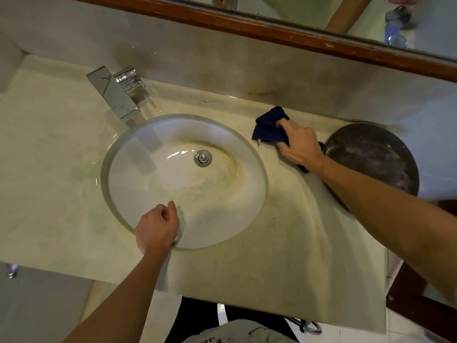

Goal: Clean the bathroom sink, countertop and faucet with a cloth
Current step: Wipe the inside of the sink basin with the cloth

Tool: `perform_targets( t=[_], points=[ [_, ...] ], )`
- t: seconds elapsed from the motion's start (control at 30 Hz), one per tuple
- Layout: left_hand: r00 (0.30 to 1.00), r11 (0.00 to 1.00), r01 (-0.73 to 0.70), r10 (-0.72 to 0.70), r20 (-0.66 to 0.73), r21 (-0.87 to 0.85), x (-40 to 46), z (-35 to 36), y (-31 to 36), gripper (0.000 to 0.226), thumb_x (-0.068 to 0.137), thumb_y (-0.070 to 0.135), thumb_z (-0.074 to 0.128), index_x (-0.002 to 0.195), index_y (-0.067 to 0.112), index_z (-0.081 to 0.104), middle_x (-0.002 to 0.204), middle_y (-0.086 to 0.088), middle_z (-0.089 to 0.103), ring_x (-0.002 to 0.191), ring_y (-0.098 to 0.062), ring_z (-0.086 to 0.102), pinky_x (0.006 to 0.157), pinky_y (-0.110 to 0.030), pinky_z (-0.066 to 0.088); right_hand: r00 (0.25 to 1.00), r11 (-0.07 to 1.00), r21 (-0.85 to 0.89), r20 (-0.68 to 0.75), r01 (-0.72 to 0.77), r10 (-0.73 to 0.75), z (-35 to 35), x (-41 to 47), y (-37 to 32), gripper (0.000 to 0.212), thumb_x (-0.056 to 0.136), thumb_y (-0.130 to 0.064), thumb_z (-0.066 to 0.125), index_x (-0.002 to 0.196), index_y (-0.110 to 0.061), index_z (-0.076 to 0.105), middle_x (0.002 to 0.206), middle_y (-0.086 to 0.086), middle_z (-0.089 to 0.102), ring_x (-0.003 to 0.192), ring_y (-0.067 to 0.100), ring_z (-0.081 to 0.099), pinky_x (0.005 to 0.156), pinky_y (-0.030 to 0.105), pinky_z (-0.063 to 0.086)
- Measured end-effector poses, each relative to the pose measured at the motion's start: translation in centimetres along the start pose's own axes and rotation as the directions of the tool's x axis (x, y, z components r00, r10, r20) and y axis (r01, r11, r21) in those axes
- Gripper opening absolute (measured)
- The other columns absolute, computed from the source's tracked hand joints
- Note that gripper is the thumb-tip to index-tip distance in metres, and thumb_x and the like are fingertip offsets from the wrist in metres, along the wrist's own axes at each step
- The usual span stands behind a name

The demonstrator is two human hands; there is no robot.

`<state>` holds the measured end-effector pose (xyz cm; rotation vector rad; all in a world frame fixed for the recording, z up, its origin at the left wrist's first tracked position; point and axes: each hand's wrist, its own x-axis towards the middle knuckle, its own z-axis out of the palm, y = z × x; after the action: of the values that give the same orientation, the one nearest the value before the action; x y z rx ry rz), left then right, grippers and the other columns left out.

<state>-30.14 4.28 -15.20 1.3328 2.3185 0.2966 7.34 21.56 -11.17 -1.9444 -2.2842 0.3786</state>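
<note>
Seen from my head camera, my right hand (298,142) presses a dark blue cloth (269,127) onto the marble-look surface (284,233), fingers curled over its bunched folds, just right of the sink (188,179) and beside a round dark metal basin (376,159) that stands at the far right edge. My left hand (157,229) rests on the near rim of the sink, fingers loosely curled and holding nothing.

By my judgement the job is in its early stretch. The cloth is on the surface to the right of the bowl, and that patch looks smooth and pale, though I cannot tell from here whether it is wiped or merely lit. The sink plainly remains to do: a yellow-brown stain rings the chrome drain plug (203,158) and spreads across the white ceramic floor of the oval bowl. Greenish smears mark the surface to the left of the bowl. The faucet (116,95), a flat rectangular chrome spout with a blocky handle behind it, shows spots and dull streaks and looks untouched.

The bowl is glossy under a thick translucent rim; the cloth is soft, crumpled and apparently damp, though the view is too blurred to be sure. A wood-framed mirror (321,11) runs along the stained wall behind.
</note>
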Motion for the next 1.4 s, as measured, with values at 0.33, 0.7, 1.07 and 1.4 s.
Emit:
perform_targets(
  t=[0.33,0.7,1.07,1.4],
  points=[
    [0.997,0.999,-0.013,0.016,0.073,-0.035,-0.3,-1.0,0.3,0.052,0.101,0.044,0.042,0.057,0.016,0.045,0.051,-0.001,0.048,0.050,-0.023,0.047,0.051,-0.028,0.035,0.970,0.766,0.596,0.123,-0.241,0.209,5.2,-9.6,-13.6,0.020,0.095,-0.019,0.060,0.114,-0.013,0.061,0.097,-0.001,0.071,0.081,0.011,0.065,0.073,0.032,0.046],
    [0.996,0.999,-0.023,0.026,0.087,-0.038,-0.5,-1.7,0.6,0.051,0.101,0.043,0.044,0.056,0.019,0.042,0.050,0.003,0.046,0.047,-0.019,0.045,0.053,-0.030,0.035,0.910,0.519,0.834,-0.050,-0.189,0.412,-5.2,-2.0,-7.8,0.022,0.096,-0.001,0.057,0.111,-0.017,0.058,0.100,-0.009,0.065,0.086,-0.003,0.062,0.078,0.015,0.049],
    [0.995,0.999,-0.051,0.050,0.085,0.010,-0.1,-0.7,0.1,0.053,0.100,0.050,0.042,0.055,0.021,0.042,0.050,0.006,0.047,0.050,-0.021,0.047,0.060,-0.033,0.045,0.994,0.997,0.038,0.083,-0.073,0.070,-0.5,-1.2,-0.5,0.040,0.087,-0.020,0.059,0.127,-0.021,0.052,0.127,0.007,0.063,0.101,0.036,0.063,0.083,0.044,0.051],
    [0.994,0.996,-0.077,0.081,0.070,-0.053,-0.3,-1.0,0.2,0.054,0.101,0.045,0.039,0.057,0.013,0.042,0.051,-0.003,0.048,0.050,-0.029,0.047,0.056,-0.033,0.039,0.981,0.980,0.053,-0.001,-0.194,0.194,4.0,-15.2,-5.8,0.044,0.083,-0.031,0.049,0.126,-0.020,0.050,0.114,0.007,0.064,0.081,0.035,0.066,0.065,0.046,0.054]
  ],
)
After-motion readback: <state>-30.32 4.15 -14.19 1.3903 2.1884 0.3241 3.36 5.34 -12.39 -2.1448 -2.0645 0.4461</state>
